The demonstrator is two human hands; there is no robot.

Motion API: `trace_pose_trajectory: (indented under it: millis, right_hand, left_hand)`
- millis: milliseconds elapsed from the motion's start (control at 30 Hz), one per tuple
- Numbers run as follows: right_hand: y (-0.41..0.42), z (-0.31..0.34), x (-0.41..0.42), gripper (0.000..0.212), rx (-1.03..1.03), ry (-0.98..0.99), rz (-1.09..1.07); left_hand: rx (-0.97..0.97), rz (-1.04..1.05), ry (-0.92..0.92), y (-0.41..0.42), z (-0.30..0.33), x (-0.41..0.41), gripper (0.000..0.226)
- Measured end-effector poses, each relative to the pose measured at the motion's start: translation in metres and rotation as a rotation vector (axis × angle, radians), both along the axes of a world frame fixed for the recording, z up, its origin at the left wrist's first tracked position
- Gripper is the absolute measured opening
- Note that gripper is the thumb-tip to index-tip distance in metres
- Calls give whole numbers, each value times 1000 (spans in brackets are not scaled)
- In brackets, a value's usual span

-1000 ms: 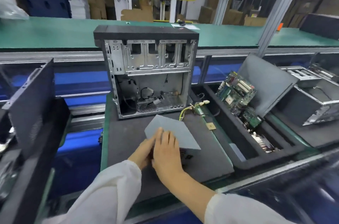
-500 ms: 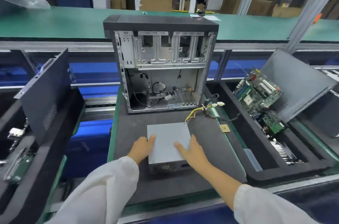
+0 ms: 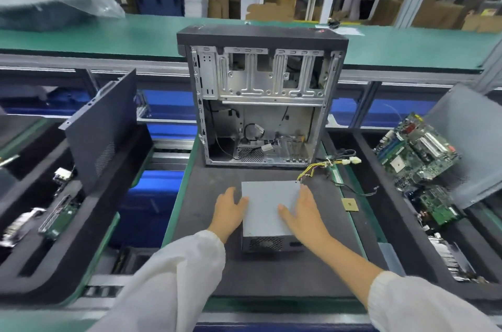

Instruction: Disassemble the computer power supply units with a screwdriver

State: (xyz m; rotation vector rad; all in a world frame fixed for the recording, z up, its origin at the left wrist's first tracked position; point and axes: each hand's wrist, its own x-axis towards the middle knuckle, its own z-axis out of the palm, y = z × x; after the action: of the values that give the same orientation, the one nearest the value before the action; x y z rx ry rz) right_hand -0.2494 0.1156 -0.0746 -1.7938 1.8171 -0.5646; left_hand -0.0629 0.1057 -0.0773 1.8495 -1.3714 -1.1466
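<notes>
Between the two hands, on the dark foam mat (image 3: 260,274), lies the grey power supply unit (image 3: 267,209), flat on its broad side with its long axis running straight away from the person. Its vented end, with the mesh grille, faces the person, and its far right corner gives out a bundle of yellow and black wires (image 3: 316,168) that trails away to the right and ends in white connectors (image 3: 351,161). The left hand (image 3: 229,208) lies against the unit's left edge, fingers straight and loosely together, with the thumb tip reaching onto the top face. The right hand (image 3: 303,212) rests flat on the right part of the top face, fingers straight and the thumb spread toward the middle; neither hand curls round anything. Beyond the fingertips an open computer case (image 3: 260,103) stands upright on the mat, its stripped metal interior turned toward the person, with a few loose cables low inside. Just right of the right hand a small square gold chip (image 3: 350,205) lies on the mat. Further right, a black foam tray (image 3: 407,244) holds green circuit boards (image 3: 418,155) leaning against a grey side panel (image 3: 470,147). Left of the left hand, well apart, a dark side panel (image 3: 100,130) leans tilted in another black foam tray (image 3: 81,250). A green conveyor belt (image 3: 135,35) runs behind the case.
</notes>
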Motion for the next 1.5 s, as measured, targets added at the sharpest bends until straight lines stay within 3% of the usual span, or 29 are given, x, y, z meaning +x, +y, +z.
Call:
trace_pose_trajectory:
  millis: [100,167,300,667,1000,1100,1333,1500]
  right_hand:
    - [4,10,28,65,-166,193,158]
    - [10,14,53,51,-186,173,293]
    - [23,24,101,20,-164,81,417]
    - [78,29,243,15,-73,101,667]
    - [170,-17,362,22,69,196,837]
    - [186,-36,380,24,113,250,865]
    - [217,-76,409,27,258,326,936]
    - [242,-91,428,28,312,328,972]
  left_hand:
    - [-144,106,-27,8,11,3,29]
    - [-146,128,22,15,16,10,21]
    - [-99,166,23,35,23,37,28]
    - [-5,423,253,133,15,170,27]
    - [143,532,251,253,-7,293,11]
    - [181,566,162,282,-25,323,10]
    - [331,583,-287,338,-64,373,13]
    - [585,472,-374,359,-97,371,40]
